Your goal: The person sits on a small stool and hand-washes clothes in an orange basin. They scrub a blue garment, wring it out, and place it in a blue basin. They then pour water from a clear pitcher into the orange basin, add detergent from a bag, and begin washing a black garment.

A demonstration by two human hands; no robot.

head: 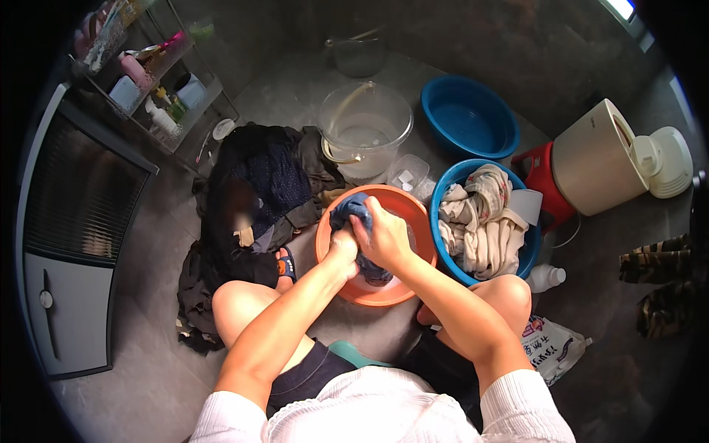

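Both hands work close together over an orange plastic basin (410,288) on the floor between my legs. My left hand (344,248) grips a wet dark blue garment (352,205), with suds on the wrist. Against it, my right hand (386,230) clutches the same cloth from the other side. Bunched fabric shows above my fingers, and more hangs below them into the basin. Whitish water is partly visible at the basin's bottom. What kind of garment it is cannot be told.
Dark clothes (277,171) lie heaped on the left. A clear bucket (365,127) stands behind the basin. On the right are a blue tub of pale laundry (482,221), another blue tub (471,119), a beige lidded container (595,160), a white bottle (545,278) and a detergent bag (559,349).
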